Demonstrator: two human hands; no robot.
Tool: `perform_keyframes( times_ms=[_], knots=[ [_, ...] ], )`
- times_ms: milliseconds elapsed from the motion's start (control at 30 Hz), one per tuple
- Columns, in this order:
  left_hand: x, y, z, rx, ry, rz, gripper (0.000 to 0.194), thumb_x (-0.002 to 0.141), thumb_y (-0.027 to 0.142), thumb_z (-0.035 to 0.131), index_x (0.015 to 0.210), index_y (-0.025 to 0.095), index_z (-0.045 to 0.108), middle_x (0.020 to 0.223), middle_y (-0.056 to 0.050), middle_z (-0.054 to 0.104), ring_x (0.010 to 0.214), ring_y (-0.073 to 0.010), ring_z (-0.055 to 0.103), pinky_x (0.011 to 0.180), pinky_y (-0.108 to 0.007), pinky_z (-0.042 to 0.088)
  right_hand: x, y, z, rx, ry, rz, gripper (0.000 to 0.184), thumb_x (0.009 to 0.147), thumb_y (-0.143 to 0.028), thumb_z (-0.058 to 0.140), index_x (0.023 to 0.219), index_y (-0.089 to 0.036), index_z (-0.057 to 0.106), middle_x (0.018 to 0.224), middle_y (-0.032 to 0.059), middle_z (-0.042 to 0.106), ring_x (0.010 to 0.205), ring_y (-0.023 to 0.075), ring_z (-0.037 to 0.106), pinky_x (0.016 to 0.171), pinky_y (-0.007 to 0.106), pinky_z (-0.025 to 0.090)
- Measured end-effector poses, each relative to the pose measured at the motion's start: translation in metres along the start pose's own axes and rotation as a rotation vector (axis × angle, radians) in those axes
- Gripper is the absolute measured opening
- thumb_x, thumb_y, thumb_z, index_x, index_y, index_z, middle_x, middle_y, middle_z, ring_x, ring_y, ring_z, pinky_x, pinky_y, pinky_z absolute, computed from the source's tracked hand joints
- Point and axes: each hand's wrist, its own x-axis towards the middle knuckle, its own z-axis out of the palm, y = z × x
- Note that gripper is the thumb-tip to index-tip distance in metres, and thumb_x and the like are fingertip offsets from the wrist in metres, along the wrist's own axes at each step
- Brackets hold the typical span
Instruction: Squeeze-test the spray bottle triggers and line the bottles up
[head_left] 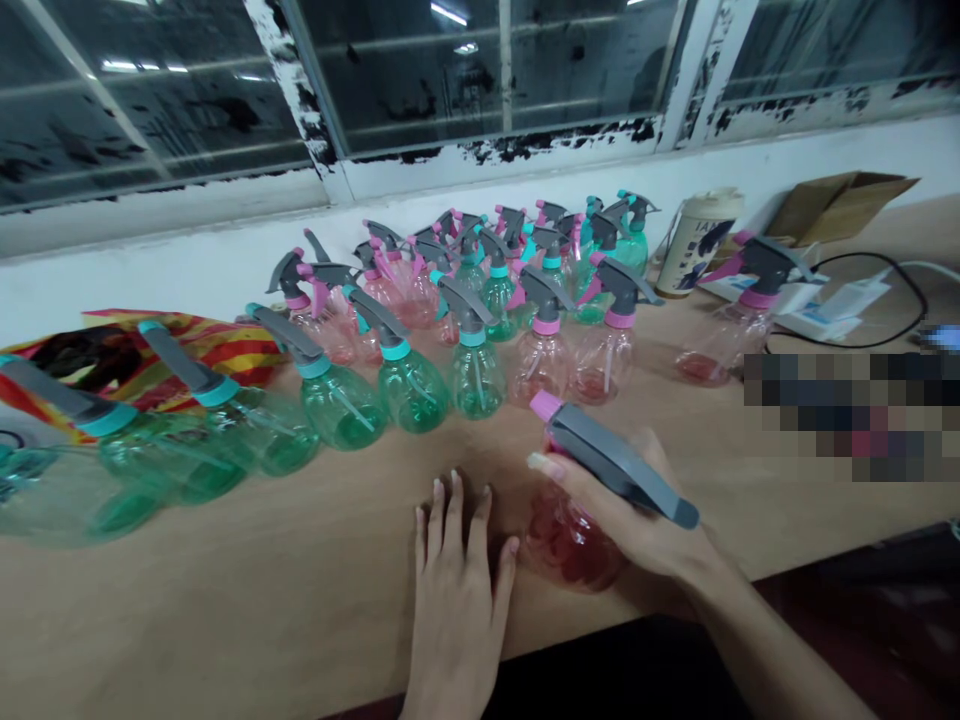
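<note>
My right hand (637,510) is wrapped round the neck of a pink spray bottle (562,545) near the table's front edge. That bottle has a grey trigger head with a pink nozzle, and its clear pink body looks to stand on the tabletop. Just left of it, my left hand (456,580) lies flat on the table with fingers spread, holding nothing. Beyond my hands runs a row of spray bottles, among them a green one (478,380) and a pink one (538,365). Pink and red liquid or tint shows low in several bodies; the right palm is hidden.
More pink and green spray bottles crowd the back by the wall. A red and yellow bag (225,345) lies at left. To the right stand another pink spray bottle (724,345), a printed tumbler (697,245), an open cardboard box (832,205) and a black cable (911,315).
</note>
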Motion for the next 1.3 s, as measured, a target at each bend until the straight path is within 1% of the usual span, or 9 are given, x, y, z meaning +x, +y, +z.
perform_keyframes(
  times_ms=[100,200,600,733,867,1033,1100,1167,1300],
  knots=[
    [0.000,-0.001,0.000,0.005,-0.001,-0.002,0.048,0.100,0.032,0.042,0.145,0.016,0.036,0.155,-0.019,0.035,0.145,-0.0325,0.027,0.111,-0.061,0.034,0.001,0.002,-0.001,0.045,-0.032,-0.060,0.010,0.086,-0.035,0.066,0.087,-0.025,0.066,0.079,-0.0028,0.072,0.075,0.0166,0.071,0.070,0.028,0.056],
    [0.001,-0.002,0.000,0.012,0.003,0.004,0.047,0.100,0.033,0.043,0.143,0.015,0.039,0.153,-0.020,0.037,0.144,-0.0336,0.030,0.109,-0.061,0.036,0.000,0.004,-0.002,0.079,-0.059,-0.093,0.015,0.086,-0.036,0.067,0.099,-0.029,0.067,0.095,-0.0021,0.074,0.091,0.0184,0.071,0.081,0.030,0.056],
    [0.000,-0.001,-0.001,0.012,0.016,0.005,0.046,0.100,0.031,0.043,0.144,0.015,0.038,0.155,-0.020,0.035,0.145,-0.0319,0.028,0.111,-0.060,0.034,-0.006,0.011,0.000,-0.014,-0.010,-0.097,0.022,0.086,-0.037,0.067,0.107,-0.029,0.063,0.096,0.0002,0.073,0.089,0.0208,0.071,0.077,0.032,0.057],
    [0.001,-0.001,-0.001,0.019,0.012,0.017,0.047,0.100,0.031,0.042,0.143,0.013,0.039,0.154,-0.022,0.035,0.145,-0.0334,0.028,0.110,-0.060,0.035,-0.006,0.009,-0.001,0.015,0.001,-0.071,0.018,0.085,-0.038,0.067,0.102,-0.030,0.066,0.092,-0.0005,0.073,0.086,0.0214,0.071,0.076,0.034,0.058],
    [0.000,0.000,-0.001,0.018,0.016,0.013,0.047,0.101,0.031,0.041,0.144,0.013,0.038,0.153,-0.021,0.037,0.145,-0.0331,0.028,0.110,-0.060,0.036,-0.005,0.004,-0.002,0.056,-0.039,-0.068,0.017,0.086,-0.033,0.066,0.102,-0.032,0.065,0.095,-0.0019,0.072,0.090,0.0204,0.071,0.080,0.033,0.058],
    [0.000,0.000,-0.001,0.015,0.009,0.004,0.048,0.100,0.031,0.042,0.144,0.014,0.037,0.155,-0.020,0.034,0.146,-0.0326,0.026,0.112,-0.060,0.033,-0.003,0.002,-0.001,0.058,-0.024,-0.088,0.015,0.086,-0.029,0.066,0.100,-0.032,0.065,0.096,-0.0029,0.072,0.092,0.0196,0.070,0.083,0.033,0.056],
    [0.000,0.000,0.000,0.011,0.004,0.005,0.047,0.101,0.031,0.041,0.144,0.014,0.037,0.155,-0.020,0.033,0.146,-0.0326,0.026,0.111,-0.060,0.033,-0.002,0.001,-0.001,0.064,-0.009,-0.087,0.010,0.086,-0.030,0.067,0.095,-0.030,0.065,0.092,-0.0032,0.072,0.089,0.0192,0.071,0.082,0.033,0.056],
    [0.000,-0.001,0.000,0.005,0.004,0.003,0.046,0.101,0.032,0.040,0.143,0.015,0.038,0.155,-0.020,0.034,0.145,-0.0323,0.026,0.111,-0.061,0.034,-0.001,0.000,0.000,0.067,-0.002,-0.056,0.006,0.086,-0.033,0.066,0.088,-0.028,0.064,0.083,-0.0034,0.070,0.077,0.0174,0.070,0.074,0.031,0.056],
    [0.001,-0.001,-0.001,0.014,-0.001,0.010,0.047,0.101,0.032,0.040,0.144,0.015,0.036,0.154,-0.021,0.035,0.145,-0.0325,0.027,0.110,-0.061,0.034,0.000,0.000,0.002,0.040,-0.026,0.018,0.016,0.087,-0.034,0.065,0.076,-0.023,0.058,0.066,-0.0053,0.063,0.057,0.0120,0.062,0.056,0.024,0.050]
  ],
)
